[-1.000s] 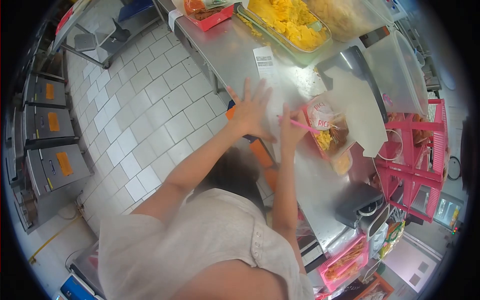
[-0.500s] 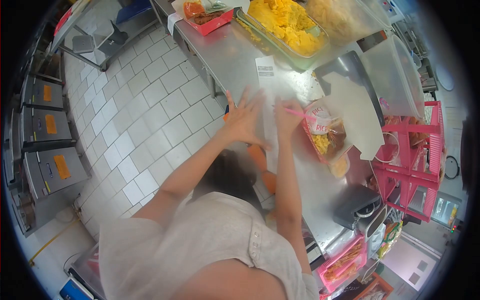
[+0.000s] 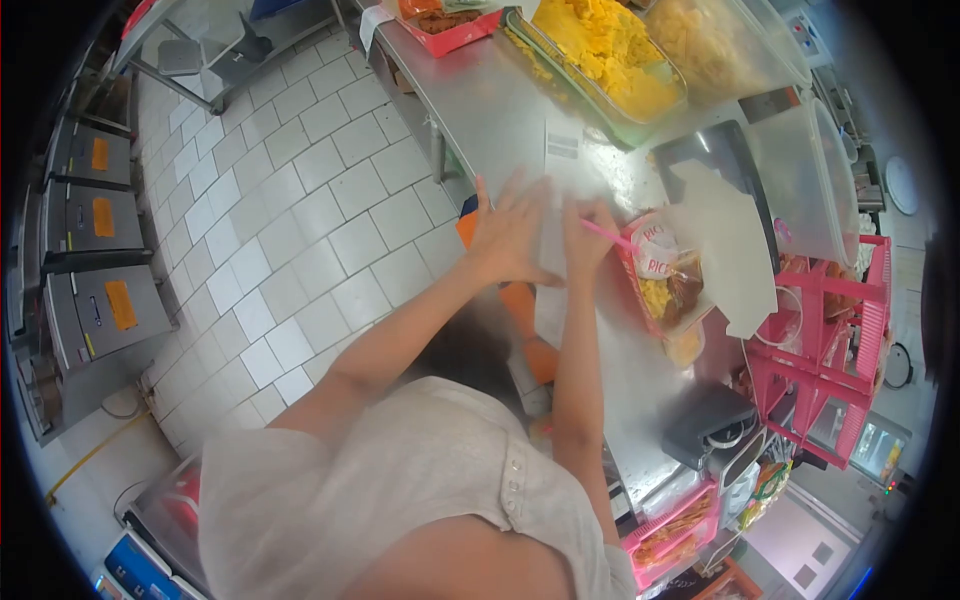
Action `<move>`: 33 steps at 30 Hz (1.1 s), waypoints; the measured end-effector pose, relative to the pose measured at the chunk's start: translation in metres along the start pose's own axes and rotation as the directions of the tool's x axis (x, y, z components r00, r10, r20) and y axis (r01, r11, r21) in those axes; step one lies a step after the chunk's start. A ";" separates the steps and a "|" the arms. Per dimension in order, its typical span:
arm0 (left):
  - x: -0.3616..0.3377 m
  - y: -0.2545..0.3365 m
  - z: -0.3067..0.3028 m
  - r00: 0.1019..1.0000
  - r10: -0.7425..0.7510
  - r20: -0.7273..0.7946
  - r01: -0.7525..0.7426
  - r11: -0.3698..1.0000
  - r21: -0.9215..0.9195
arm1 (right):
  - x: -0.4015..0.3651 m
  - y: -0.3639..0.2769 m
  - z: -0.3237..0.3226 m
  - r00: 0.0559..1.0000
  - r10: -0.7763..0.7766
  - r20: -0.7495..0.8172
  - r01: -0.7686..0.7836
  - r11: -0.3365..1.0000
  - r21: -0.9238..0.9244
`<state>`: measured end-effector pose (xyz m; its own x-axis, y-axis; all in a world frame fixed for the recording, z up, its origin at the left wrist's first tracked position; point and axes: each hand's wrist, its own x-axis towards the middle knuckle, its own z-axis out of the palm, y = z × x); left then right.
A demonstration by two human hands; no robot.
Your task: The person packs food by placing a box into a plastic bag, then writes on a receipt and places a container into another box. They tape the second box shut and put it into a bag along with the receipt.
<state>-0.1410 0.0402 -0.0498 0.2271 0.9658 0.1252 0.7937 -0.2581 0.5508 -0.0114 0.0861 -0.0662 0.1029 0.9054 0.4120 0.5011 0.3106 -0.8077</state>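
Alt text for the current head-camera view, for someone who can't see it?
Over a steel counter, a person's right hand holds a slim pink pen-like stick beside an open food box with a packet marked "RICE". The left hand is spread near the counter's edge. Beyond sits a container heaped with yellow food.

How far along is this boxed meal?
Done, it seems: meal box filled with rice packet, yellow food and brown food. In hand: what looks like a pink pen in the right hand, near the printed slip; left hand empty. Likely left: any pen work, then closing the open lid.
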 end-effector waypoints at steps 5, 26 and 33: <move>0.002 0.000 -0.005 0.997 0.073 0.030 -0.075 0.992 0.106 | -0.009 -0.020 -0.014 0.981 0.191 -0.023 -0.188 0.977 0.100; 0.005 0.007 -0.001 0.999 0.042 0.027 -0.046 0.985 0.165 | -0.051 -0.013 -0.033 0.990 0.131 0.042 -0.133 0.990 0.055; 0.007 0.009 -0.003 0.998 0.063 0.021 -0.066 0.980 0.187 | -0.029 -0.042 -0.046 0.934 0.251 0.253 -0.170 0.938 -0.302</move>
<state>-0.1345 0.0446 -0.0414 0.2888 0.9468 0.1422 0.8683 -0.3216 0.3777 0.0041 0.0333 -0.0248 0.0043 0.9971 0.0754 0.7121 0.0499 -0.7003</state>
